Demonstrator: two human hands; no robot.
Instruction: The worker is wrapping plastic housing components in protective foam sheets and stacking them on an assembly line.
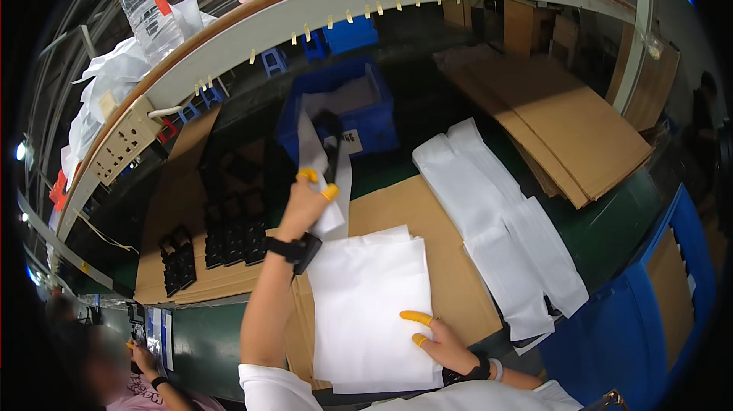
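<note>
My left hand (pixel 304 205), with yellow finger cots on the thumb and a finger, is closed on a black elongated part (pixel 334 153). White sheet material (pixel 309 144) hangs beside this part and under the hand; blur hides how they join. My right hand (pixel 443 344), also in yellow finger cots, lies at the right edge of a stack of white sheets (pixel 370 304), fingers stretched over the top. The stack rests on brown cardboard (pixel 405 208) in front of me. Beyond the left hand stands a blue bin (pixel 374 132) with white sheeting inside.
Rows of black parts (pixel 233 235) lie on cardboard at left. Folded white sheets (pixel 496 220) spread to the right, with flat cardboard (pixel 565 121) stacked behind. A shelf (pixel 343 14) with a power strip (pixel 122 140) arches overhead. Another person's hand (pixel 143 357) is at lower left.
</note>
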